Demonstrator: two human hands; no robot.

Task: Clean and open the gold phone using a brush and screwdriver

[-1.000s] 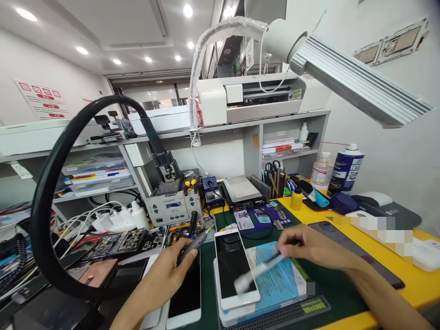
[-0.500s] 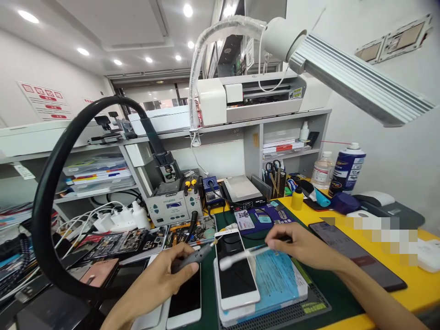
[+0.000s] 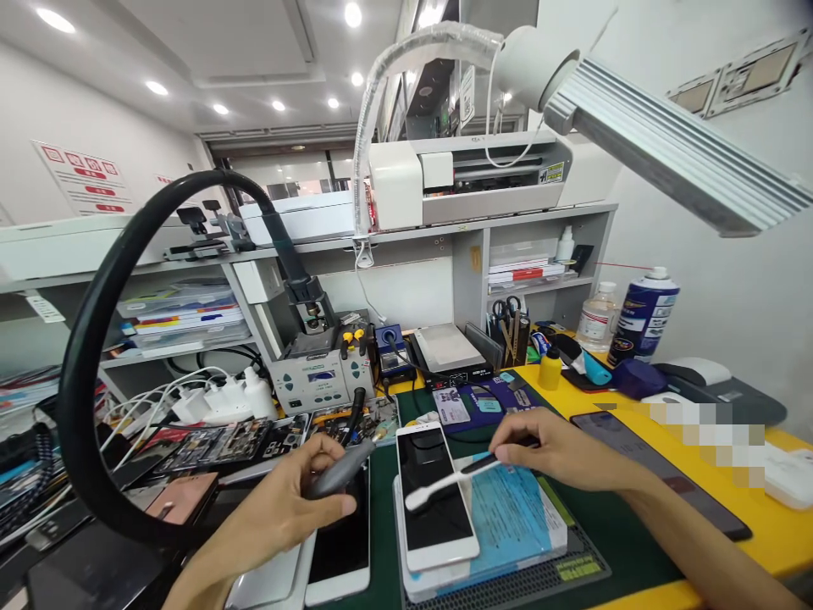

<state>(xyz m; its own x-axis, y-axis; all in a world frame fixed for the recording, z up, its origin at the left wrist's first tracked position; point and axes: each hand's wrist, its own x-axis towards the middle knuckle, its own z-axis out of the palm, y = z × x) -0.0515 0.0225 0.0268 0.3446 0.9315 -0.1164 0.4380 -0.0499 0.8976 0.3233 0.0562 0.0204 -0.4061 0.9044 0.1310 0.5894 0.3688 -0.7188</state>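
My left hand (image 3: 285,500) is closed around a grey-handled tool (image 3: 340,470), thumb stretched along its underside. The tool's tip is not visible. It hovers over a white phone with a dark screen (image 3: 343,542) lying at left. My right hand (image 3: 537,445) pinches a slim stick-like tool (image 3: 454,480), dark near the fingers and white toward its wider rounded end. That end is over the dark screen of a second white phone (image 3: 438,555); I cannot tell whether it touches. This phone lies on a blue and white package (image 3: 521,517), upon a dark perforated pad (image 3: 584,559).
Loose phone boards (image 3: 216,445) and parts crowd the left, under a thick black hose (image 3: 82,407). A soldering station (image 3: 321,381) stands behind. A large dark phone (image 3: 654,474) lies at right, near a yellow bottle (image 3: 550,370) and a spray can (image 3: 643,318). A lamp (image 3: 679,135) hangs above.
The grey tool has turned in my left hand, and its brass-coloured tip has gone out of sight. The white end of the right-hand tool, blurred before, is now sharp and slightly lower on the phone.
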